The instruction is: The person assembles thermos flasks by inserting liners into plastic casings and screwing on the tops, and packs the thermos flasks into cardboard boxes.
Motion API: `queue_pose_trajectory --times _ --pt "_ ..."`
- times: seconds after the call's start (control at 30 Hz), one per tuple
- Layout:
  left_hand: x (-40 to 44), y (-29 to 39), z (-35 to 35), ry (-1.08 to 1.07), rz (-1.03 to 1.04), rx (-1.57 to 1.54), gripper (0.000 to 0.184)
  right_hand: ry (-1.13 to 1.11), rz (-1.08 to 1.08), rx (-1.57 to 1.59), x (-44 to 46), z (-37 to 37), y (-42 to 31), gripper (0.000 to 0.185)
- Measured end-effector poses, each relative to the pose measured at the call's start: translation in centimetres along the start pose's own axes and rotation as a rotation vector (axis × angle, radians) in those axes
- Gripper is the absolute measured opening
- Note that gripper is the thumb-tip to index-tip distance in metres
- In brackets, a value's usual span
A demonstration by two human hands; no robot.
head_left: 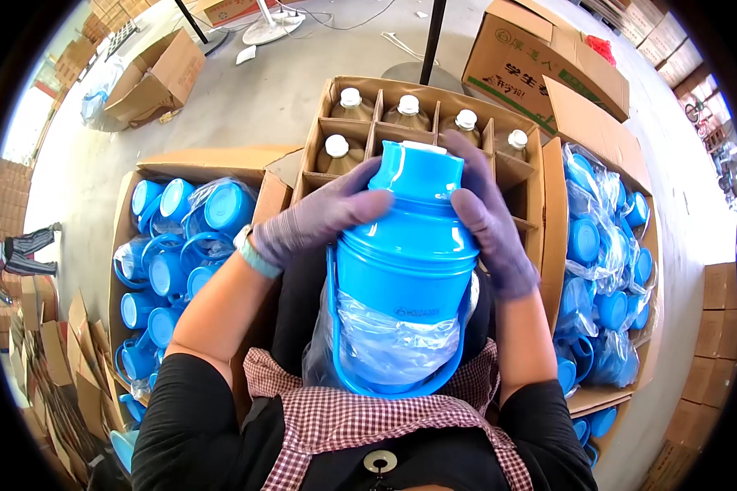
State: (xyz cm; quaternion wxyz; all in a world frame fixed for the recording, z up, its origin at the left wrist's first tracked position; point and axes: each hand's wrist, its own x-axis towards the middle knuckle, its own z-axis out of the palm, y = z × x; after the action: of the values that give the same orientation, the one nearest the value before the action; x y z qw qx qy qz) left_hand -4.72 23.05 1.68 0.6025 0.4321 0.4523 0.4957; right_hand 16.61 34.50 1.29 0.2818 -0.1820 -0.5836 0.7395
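Observation:
A large blue jug (409, 262) stands between my forearms at my lap, its lower part wrapped in clear plastic, with a blue handle looping round its bottom. My left hand (327, 211), in a thin purple-grey glove, touches the left side of the jug's neck, fingers apart. On the other side, my right hand (495, 225), gloved too, is at the right of the neck with its thumb against the blue shoulder and its fingers spread and slightly blurred. Behind the jug, a divided carton (434, 88) holds several bottles with white caps (409, 105).
Open cartons of blue lidded pieces flank me, one on the left (123, 245) and one on the right (651, 327). A printed carton (512, 69) and a black pole (434, 41) are beyond. Flattened cardboard (82, 352) leans at the lower left. A person's legs (33, 250) show far left.

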Motion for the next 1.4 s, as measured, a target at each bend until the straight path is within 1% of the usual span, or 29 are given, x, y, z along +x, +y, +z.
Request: queue_pose_trajectory --times 0.03,0.07,0.13,0.2,0.23,0.37,0.47,0.53,0.6,0.67,0.7,0.73,0.77,0.83,0.87,0.9,0.93,0.97,1.0,1.03,1.07,1.13,1.17,1.2,1.23,1.27,1.3,1.37,1.4 --pt "0.8 -1.3 -1.4 -0.097 0.007 -0.093 0.090 0.118 -0.118 -0.343 -1.2 0.0 -0.8 0.102" --pt "1.8 -3.1 -2.8 -0.194 0.013 -0.191 0.084 0.190 -0.091 -0.505 -3.0 2.8 -4.1 0.103" --pt "3.1 -6.1 -4.0 -0.282 -0.022 -0.268 0.079 0.077 -0.443 -0.955 -5.4 6.7 -7.3 0.091" --pt "3.8 -7.9 -3.8 -0.301 -0.024 -0.296 0.074 -0.261 -0.405 -1.016 -5.8 8.8 -9.1 0.065" --pt "3.9 -8.4 -3.5 -0.301 -0.018 -0.300 0.072 -0.237 -0.373 -0.996 -5.3 8.3 -9.8 0.059" --pt "2.9 -9.0 -0.8 -0.246 0.097 -0.245 0.063 -0.256 -0.698 -0.901 1.4 4.0 -12.7 0.050" --pt "2.4 -8.7 2.4 -0.132 0.219 -0.178 0.056 -0.893 -0.281 -0.550 3.6 5.5 -15.1 0.053" --pt "1.7 -7.8 3.3 0.027 0.311 -0.126 0.052 -0.871 -0.192 -0.737 1.6 9.5 -17.6 0.051" --pt "1.0 -6.9 3.3 0.278 0.401 -0.121 0.050 -0.712 -0.348 -0.954 -0.7 11.1 -17.8 0.048" --pt "-8.6 -0.1 6.2 0.671 0.375 0.213 0.058 -0.384 -0.261 -1.077 -2.7 10.8 -16.7 0.030" --pt "-13.2 2.6 9.0 0.714 0.182 0.305 0.081 -0.360 -0.218 -1.141 -1.9 8.3 -15.0 0.022" --pt "-13.9 0.6 12.4 0.644 0.259 0.207 0.098 -0.445 -0.288 -1.270 0.1 4.4 -12.6 0.017" --pt "-14.6 0.0 14.8 0.575 0.129 0.643 0.107 -0.526 -0.371 -1.391 2.0 0.5 -10.3 0.013" --pt "-12.5 -5.6 15.2 0.537 0.409 0.312 0.112 -0.435 -0.240 -1.400 0.3 1.9 -11.3 0.017" --pt "-13.4 -4.3 13.4 0.414 0.371 0.129 0.113 -0.388 -0.176 -1.403 -0.6 2.7 -11.9 0.020" --pt "-14.4 -2.7 10.7 0.103 0.306 -0.039 0.121 -0.390 -0.209 -1.421 -2.8 5.1 -15.1 0.020" --pt "-14.6 -1.7 8.2 0.020 0.401 0.083 0.109 -0.465 -0.254 -1.469 -4.9 7.8 -17.9 0.030" --pt "-14.1 -1.3 5.6 -0.148 0.367 -0.094 0.100 -0.538 -0.304 -1.513 -7.1 10.8 -20.8 0.046" --pt "-13.3 -1.9 4.0 -0.318 0.334 -0.279 0.090 -0.701 -0.350 -1.594 -9.0 14.4 -22.8 0.080" --pt "-12.5 -3.2 2.9 -0.359 0.296 -0.347 0.083 -0.855 -0.541 -1.455 -9.4 15.5 -22.7 0.087" --pt "-11.4 -4.1 1.5 -0.414 0.256 -0.393 0.076 -1.038 -0.459 -1.317 -8.5 14.4 -21.6 0.098" --pt "-11.3 -4.1 3.4 -0.374 0.279 -0.396 0.066 -0.741 -0.813 -1.180 -8.9 15.9 -18.9 0.025" --pt "-12.0 -3.9 5.5 -0.199 0.317 -0.276 0.060 -0.448 -0.565 -1.305 -8.6 13.6 -17.5 0.028" --pt "-11.7 -4.3 8.0 0.044 0.331 0.188 0.078 -0.141 -0.310 -1.366 -8.4 9.2 -15.7 0.030" --pt "-11.6 -8.1 13.7 0.372 0.503 0.455 0.101 -0.266 -0.355 -1.607 -6.2 2.1 -12.9 0.032" --pt "-14.4 -6.2 16.3 0.235 0.291 0.327 0.112 -0.407 -0.362 -1.854 -5.4 -3.9 -12.0 0.035" --pt "-15.4 -5.4 16.9 0.145 0.271 0.254 0.114 -0.042 0.126 -1.650 -7.6 2.4 -14.7 0.045" --pt "-17.6 -3.2 13.6 -0.092 0.412 0.063 0.104 -0.127 0.123 -1.716 -11.4 9.6 -20.4 0.066" --pt "-18.2 -1.6 11.6 -0.219 0.452 -0.037 0.100 -0.253 0.012 -1.679 -13.1 12.1 -23.0 0.083"
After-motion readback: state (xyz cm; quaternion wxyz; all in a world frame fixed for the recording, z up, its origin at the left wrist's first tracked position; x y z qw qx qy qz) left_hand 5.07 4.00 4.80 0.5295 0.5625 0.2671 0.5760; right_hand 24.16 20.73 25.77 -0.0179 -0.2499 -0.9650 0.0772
